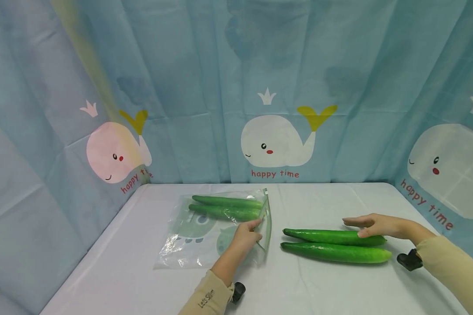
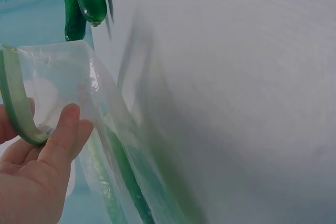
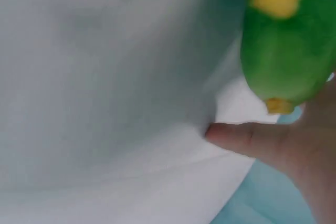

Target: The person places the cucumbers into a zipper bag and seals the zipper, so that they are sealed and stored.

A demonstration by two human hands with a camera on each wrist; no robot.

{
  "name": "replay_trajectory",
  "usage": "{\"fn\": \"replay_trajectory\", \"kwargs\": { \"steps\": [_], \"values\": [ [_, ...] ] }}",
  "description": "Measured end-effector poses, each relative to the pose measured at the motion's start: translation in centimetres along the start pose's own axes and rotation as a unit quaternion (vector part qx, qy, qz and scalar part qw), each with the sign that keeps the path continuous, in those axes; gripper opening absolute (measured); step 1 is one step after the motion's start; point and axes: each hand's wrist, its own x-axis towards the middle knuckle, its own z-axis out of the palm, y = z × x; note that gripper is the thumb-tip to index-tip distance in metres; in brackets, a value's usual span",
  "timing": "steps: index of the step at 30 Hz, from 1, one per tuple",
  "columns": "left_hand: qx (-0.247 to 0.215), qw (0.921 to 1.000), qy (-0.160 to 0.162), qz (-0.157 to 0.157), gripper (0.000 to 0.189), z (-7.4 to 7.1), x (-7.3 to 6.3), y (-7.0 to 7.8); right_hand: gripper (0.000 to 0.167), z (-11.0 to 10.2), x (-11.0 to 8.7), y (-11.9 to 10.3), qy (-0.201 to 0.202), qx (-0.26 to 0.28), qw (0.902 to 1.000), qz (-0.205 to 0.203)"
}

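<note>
A clear zip bag (image 1: 181, 256) with a green monster print lies on the left of the table, its green-edged mouth facing right. Inside it are two cucumbers (image 1: 224, 213), side by side near its far edge. My left hand (image 1: 242, 240) grips the bag's mouth, and in the left wrist view the green zip strip (image 2: 17, 95) runs between thumb and fingers. Two more cucumbers, a nearer one (image 1: 335, 253) and a farther one (image 1: 339, 236), lie right of the bag. My right hand (image 1: 382, 226) hovers at the farther one's right end, fingers extended, thumb overlapping it.
A white cloth covers the table (image 1: 299, 288). Behind and at both sides hangs a blue curtain (image 1: 181, 144) with whale prints. Each wrist carries a black camera, one at the left sleeve (image 1: 209, 295), one at the right sleeve (image 1: 449, 267).
</note>
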Motion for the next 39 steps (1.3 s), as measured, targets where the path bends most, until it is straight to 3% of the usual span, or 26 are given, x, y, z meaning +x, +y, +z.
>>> {"fn": "replay_trajectory", "kwargs": {
  "steps": [7, 31, 39],
  "values": [
    [0.003, 1.0000, 0.002, 0.004, 0.049, 0.1, 0.1, -0.1, 0.062, 0.5, 0.0, 0.8, 0.004, -0.007, 0.9999, 0.008],
    [-0.002, 1.0000, -0.002, -0.001, 0.048, -0.2, 0.0, -0.2, 0.062, 1.3, 0.0, 0.4, 0.026, 0.018, 0.9977, 0.061],
    [0.004, 1.0000, 0.003, -0.002, 0.048, -0.1, 0.0, -0.2, 0.056, 1.0, -0.2, -0.1, 0.039, -0.027, 0.9969, 0.063]
  ]
}}
